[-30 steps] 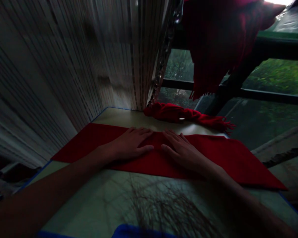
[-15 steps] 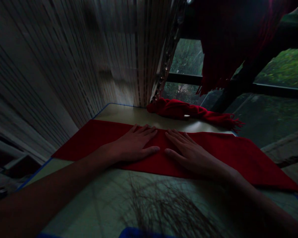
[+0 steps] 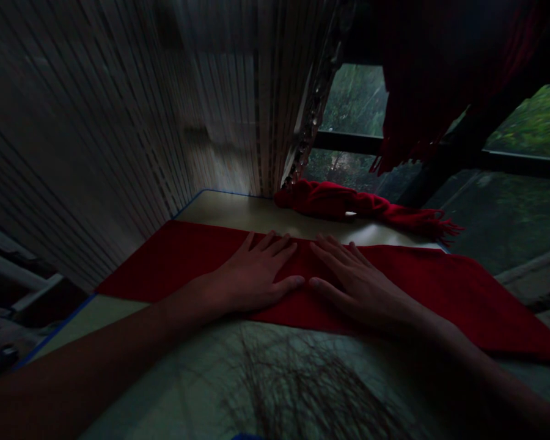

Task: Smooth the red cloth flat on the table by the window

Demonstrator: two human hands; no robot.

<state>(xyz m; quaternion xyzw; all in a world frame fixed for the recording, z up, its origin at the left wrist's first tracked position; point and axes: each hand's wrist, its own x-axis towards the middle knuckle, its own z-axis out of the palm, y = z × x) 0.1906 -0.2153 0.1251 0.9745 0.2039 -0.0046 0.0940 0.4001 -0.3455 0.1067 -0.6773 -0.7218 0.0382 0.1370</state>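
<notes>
A long red cloth (image 3: 160, 260) lies flat across the pale table (image 3: 238, 211). My left hand (image 3: 259, 272) rests palm down on its middle, fingers spread, fingertips near the cloth's far edge. Beside it my right hand (image 3: 352, 278) also presses flat on the cloth, fingers apart and thumb pointing toward the left thumb. A small gap of cloth shows between the two thumbs. Neither hand holds anything.
A bunched red scarf (image 3: 330, 200) with fringed ends lies along the table's far edge. Another dark red fringed cloth (image 3: 412, 116) hangs before the window (image 3: 355, 101). String curtains (image 3: 220, 110) hang behind on the left. Strands of hair cross the bottom of the view.
The view has shifted slightly, so scarf and window sit a little further right. Both hands stay flat on the cloth, with the thumbs slightly closer together.
</notes>
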